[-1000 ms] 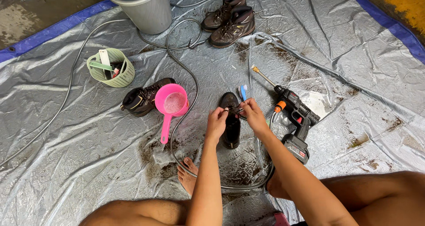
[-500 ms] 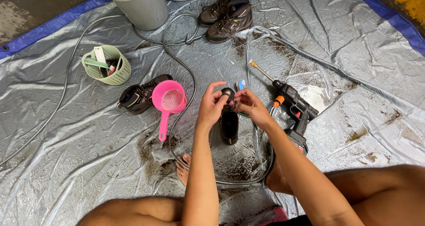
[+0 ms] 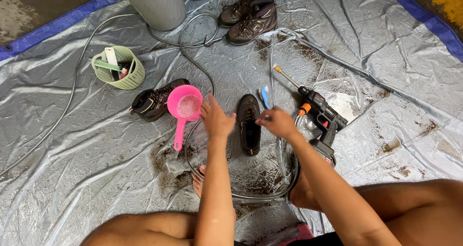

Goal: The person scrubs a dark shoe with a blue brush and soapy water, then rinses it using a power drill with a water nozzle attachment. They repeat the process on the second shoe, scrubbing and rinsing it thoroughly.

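A dark brown boot [image 3: 249, 123] lies on the grey tarp [image 3: 96, 144], toe toward me, between my two hands. My left hand [image 3: 217, 120] hovers just left of it, fingers spread and holding nothing, beside a pink scoop [image 3: 184, 106] with foamy water in it. My right hand [image 3: 279, 123] is at the boot's right side with its fingers curled, by the lower end of a blue toothbrush [image 3: 264, 95]. Whether it grips the brush is unclear.
A black-and-orange spray gun [image 3: 320, 116] lies to the right, its hose [image 3: 193, 67] looping around the boot. A second boot [image 3: 152, 103] rests behind the scoop. Farther back are a green basket [image 3: 118, 70], a grey bucket [image 3: 154, 5] and a pair of boots [image 3: 248, 12]. My bare legs [image 3: 410, 207] are near.
Both hands were together at the top of the boot. They have come off it and moved apart, the left toward the pink scoop, the right toward the toothbrush.
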